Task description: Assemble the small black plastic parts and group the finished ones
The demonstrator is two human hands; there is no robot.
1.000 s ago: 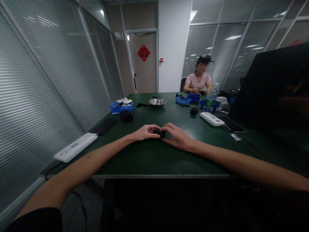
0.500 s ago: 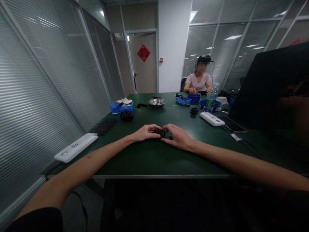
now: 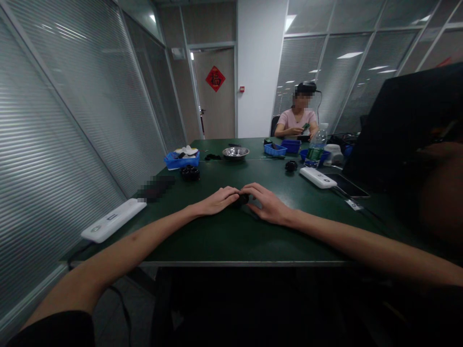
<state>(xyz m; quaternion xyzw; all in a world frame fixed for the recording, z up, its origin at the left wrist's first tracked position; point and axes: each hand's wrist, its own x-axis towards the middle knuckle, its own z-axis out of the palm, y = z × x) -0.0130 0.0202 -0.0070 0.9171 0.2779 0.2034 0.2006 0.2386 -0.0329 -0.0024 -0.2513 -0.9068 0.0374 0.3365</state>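
Both my arms reach out over the dark green table (image 3: 224, 236). My left hand (image 3: 219, 201) and my right hand (image 3: 265, 202) meet at the table's middle, fingers curled round a small black object (image 3: 243, 198) that rests between them on the surface. Most of that object is hidden by my fingertips. Another small black part (image 3: 291, 166) lies farther off to the right, and a black ring-shaped part (image 3: 190, 173) to the left.
A white power strip (image 3: 113, 220) lies at the left edge, another (image 3: 317, 177) beside a phone (image 3: 350, 186) on the right. Blue bins (image 3: 181, 159), a steel bowl (image 3: 235, 153) and a water bottle (image 3: 316, 147) stand farther back. A person in pink (image 3: 296, 121) sits at the far end. A dark screen (image 3: 405, 130) fills the right.
My left hand has closed further over the black object, covering more of it. The person at the far end has raised a hand holding something.
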